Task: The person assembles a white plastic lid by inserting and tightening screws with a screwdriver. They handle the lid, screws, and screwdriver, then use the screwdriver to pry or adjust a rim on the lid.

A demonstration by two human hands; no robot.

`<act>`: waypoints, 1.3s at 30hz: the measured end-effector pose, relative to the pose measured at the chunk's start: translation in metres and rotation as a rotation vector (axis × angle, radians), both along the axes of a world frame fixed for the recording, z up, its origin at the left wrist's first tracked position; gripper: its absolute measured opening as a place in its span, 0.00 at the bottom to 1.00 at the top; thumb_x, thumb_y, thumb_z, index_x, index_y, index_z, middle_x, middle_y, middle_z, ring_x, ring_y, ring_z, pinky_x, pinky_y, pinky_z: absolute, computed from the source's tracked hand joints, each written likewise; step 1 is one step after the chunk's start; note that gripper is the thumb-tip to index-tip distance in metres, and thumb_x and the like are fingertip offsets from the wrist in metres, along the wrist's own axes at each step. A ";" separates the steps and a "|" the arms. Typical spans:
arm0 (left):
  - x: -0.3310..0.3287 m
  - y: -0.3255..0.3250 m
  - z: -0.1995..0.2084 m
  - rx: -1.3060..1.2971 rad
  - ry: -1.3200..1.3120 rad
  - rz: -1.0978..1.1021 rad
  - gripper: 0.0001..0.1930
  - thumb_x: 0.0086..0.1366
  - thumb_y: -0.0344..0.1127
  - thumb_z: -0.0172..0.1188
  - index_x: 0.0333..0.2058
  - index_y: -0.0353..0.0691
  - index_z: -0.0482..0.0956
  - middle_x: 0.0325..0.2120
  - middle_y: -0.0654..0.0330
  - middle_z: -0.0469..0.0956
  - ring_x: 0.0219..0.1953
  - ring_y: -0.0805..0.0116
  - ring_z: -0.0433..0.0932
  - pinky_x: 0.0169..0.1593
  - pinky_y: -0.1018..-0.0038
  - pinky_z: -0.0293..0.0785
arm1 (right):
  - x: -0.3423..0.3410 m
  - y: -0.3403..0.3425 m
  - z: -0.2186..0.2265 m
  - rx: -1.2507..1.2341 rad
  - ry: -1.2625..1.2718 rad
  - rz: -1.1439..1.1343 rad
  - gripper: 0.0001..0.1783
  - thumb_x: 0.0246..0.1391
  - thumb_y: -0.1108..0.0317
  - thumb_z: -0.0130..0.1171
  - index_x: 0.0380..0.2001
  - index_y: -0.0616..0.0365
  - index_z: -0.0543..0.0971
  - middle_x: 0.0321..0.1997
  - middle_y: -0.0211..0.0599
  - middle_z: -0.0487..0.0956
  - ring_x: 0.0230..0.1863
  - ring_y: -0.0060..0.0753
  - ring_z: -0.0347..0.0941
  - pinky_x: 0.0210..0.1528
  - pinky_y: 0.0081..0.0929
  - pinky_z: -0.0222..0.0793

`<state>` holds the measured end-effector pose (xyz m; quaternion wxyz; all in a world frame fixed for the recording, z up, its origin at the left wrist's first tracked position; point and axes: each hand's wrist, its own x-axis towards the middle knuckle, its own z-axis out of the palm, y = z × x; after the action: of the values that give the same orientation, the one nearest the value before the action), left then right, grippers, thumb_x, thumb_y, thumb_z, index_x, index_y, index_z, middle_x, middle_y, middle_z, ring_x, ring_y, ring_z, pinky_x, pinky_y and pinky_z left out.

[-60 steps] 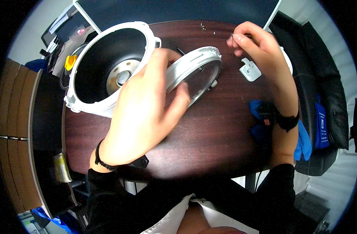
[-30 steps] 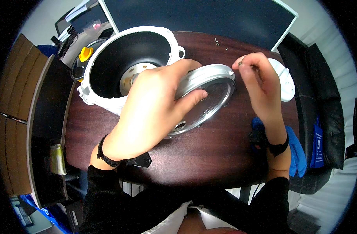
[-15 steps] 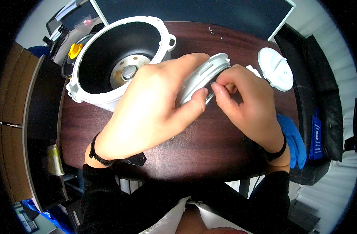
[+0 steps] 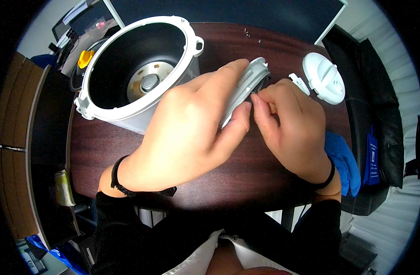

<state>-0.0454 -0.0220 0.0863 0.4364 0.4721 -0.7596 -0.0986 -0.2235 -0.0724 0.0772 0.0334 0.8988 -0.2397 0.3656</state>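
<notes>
A white plastic rice cooker lid part (image 4: 247, 85) is tilted nearly on edge above the table, with several ribs along its outer side. My left hand (image 4: 187, 128) grips it, thumb on the near side and fingers over the far side. Close to the dark inner face of the lid part, my right hand (image 4: 294, 123) pinches thumb and forefinger together. What sits between those fingertips is too small and hidden to make out. Left of my hands stands the open white rice cooker body (image 4: 190, 42), its inside dark with a round metal plate (image 4: 150, 82) at the bottom.
On the brown table (image 4: 205, 188), a white round cover (image 4: 321, 75) and a small white plastic piece (image 4: 299, 84) lie at the right. Several tiny screws (image 4: 247, 33) are at the back. A blue glove (image 4: 343, 158) lies by my right wrist, a black object (image 4: 168, 191) under my left.
My left hand has shifted slightly right and turned the lid part more upright. My right hand's pinch stays against the lid part's inner side.
</notes>
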 end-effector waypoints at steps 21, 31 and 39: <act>-0.008 0.012 -0.002 -0.031 -0.086 0.050 0.26 0.54 0.24 0.59 0.54 0.28 0.70 0.33 0.42 0.78 0.33 0.47 0.80 0.39 0.65 0.75 | -0.001 0.010 -0.002 -0.069 0.069 -0.073 0.11 0.46 0.71 0.63 0.29 0.56 0.70 0.25 0.35 0.70 0.26 0.37 0.75 0.24 0.30 0.71; -0.007 0.013 -0.005 -0.054 -0.089 0.094 0.24 0.55 0.24 0.59 0.53 0.30 0.71 0.32 0.43 0.78 0.32 0.48 0.79 0.37 0.66 0.74 | 0.001 0.005 -0.005 -0.052 0.028 -0.011 0.09 0.49 0.72 0.62 0.31 0.57 0.71 0.27 0.37 0.71 0.27 0.40 0.75 0.24 0.31 0.72; -0.003 0.012 -0.004 -0.047 -0.099 0.100 0.23 0.56 0.26 0.59 0.53 0.30 0.72 0.33 0.43 0.78 0.32 0.48 0.79 0.37 0.66 0.75 | -0.001 -0.007 0.000 0.023 -0.009 0.082 0.09 0.49 0.72 0.63 0.30 0.56 0.72 0.27 0.37 0.74 0.26 0.42 0.75 0.24 0.33 0.70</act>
<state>-0.0481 -0.0099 0.0822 0.4134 0.5034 -0.7579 -0.0352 -0.2242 -0.0790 0.0774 0.0073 0.9065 -0.2070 0.3679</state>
